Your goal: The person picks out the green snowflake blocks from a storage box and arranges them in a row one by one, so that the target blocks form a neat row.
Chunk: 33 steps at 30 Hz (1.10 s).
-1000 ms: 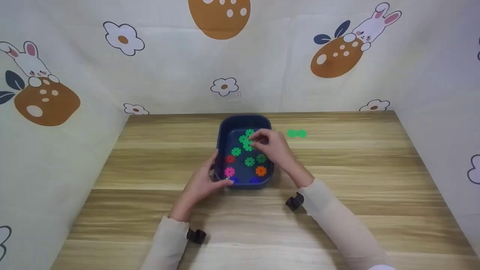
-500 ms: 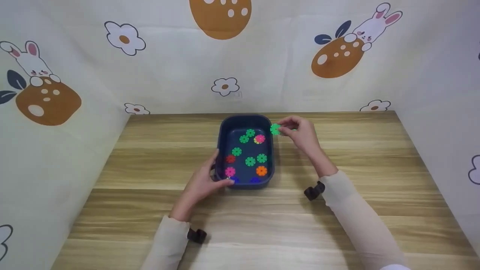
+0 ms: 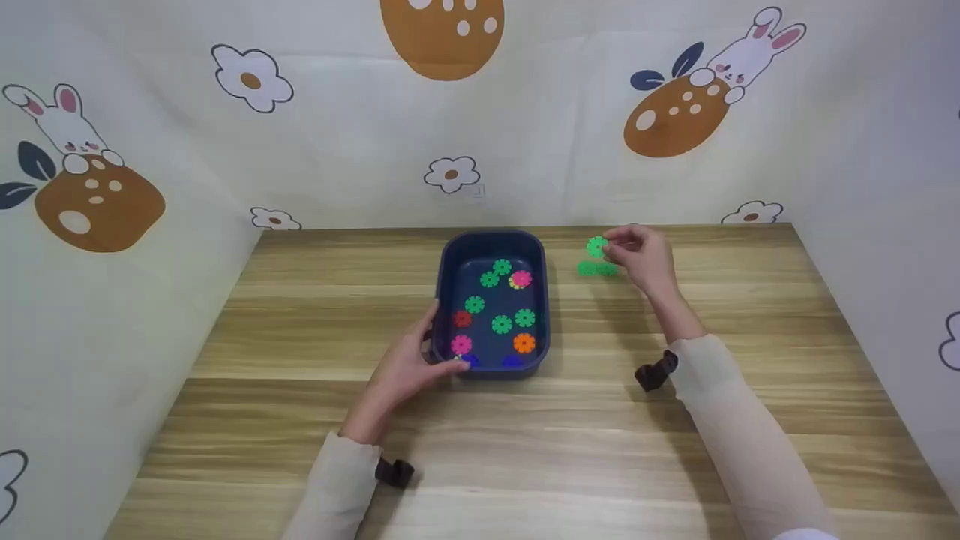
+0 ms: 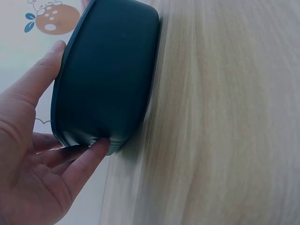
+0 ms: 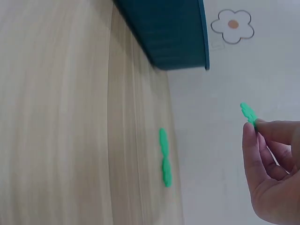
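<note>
A dark blue plastic bin (image 3: 547, 300) stands on the table, and my left hand (image 3: 399, 369) grips its near left corner. In the left wrist view the thumb lies along the rim and fingertips press the bin's side (image 4: 105, 75). My right hand (image 3: 646, 261) pinches a green snowflake disc (image 3: 597, 246) between thumb and fingers, right of the bin. Beneath it, two green snowflake discs (image 3: 587, 268) lie side by side on the table; the right wrist view shows that pair (image 5: 164, 157) edge-on, with the held disc (image 5: 247, 111) above the tabletop.
Inside the bin lie several more snowflake discs: green (image 3: 501, 324), pink (image 3: 460, 344), orange (image 3: 524, 343), red (image 3: 463, 319) and blue (image 3: 511, 361). A pink disc (image 3: 521, 278) overlaps a yellow one. Printed cloth (image 3: 360, 135) hangs behind the wooden table (image 3: 315, 315).
My right hand has lifted a green disc out of the bin and carried it rightward, over the pair on the table. This uncovered the pink and yellow discs. My left hand has stayed on the bin.
</note>
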Available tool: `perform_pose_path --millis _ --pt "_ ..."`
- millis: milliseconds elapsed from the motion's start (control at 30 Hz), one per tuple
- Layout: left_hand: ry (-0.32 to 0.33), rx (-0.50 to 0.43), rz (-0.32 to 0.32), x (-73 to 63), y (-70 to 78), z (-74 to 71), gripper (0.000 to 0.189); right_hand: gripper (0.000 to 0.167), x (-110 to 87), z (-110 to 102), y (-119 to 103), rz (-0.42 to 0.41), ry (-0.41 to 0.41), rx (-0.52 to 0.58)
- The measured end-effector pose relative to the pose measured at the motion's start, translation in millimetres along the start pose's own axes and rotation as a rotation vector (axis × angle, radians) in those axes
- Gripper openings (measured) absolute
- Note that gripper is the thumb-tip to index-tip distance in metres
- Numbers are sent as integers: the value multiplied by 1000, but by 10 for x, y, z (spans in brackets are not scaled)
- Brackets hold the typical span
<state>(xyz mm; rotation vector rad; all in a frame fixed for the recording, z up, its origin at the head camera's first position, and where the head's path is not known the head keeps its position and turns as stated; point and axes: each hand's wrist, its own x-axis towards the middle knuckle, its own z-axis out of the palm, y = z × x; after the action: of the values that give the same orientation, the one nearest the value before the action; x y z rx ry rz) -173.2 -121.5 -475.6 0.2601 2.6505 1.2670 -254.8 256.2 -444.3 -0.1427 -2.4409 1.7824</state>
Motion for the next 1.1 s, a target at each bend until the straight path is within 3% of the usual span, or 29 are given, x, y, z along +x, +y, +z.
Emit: perform_pose_path --millis 600,867,1100 --pt "14 12 18 -11 1 22 111 28 99 -292 375 153 101 -158" --pt "14 14 25 -9 13 20 110 31 98 -335 468 259 59 -122" --pt "8 24 31 -14 21 18 109 31 109 -347 527 280 29 -162"
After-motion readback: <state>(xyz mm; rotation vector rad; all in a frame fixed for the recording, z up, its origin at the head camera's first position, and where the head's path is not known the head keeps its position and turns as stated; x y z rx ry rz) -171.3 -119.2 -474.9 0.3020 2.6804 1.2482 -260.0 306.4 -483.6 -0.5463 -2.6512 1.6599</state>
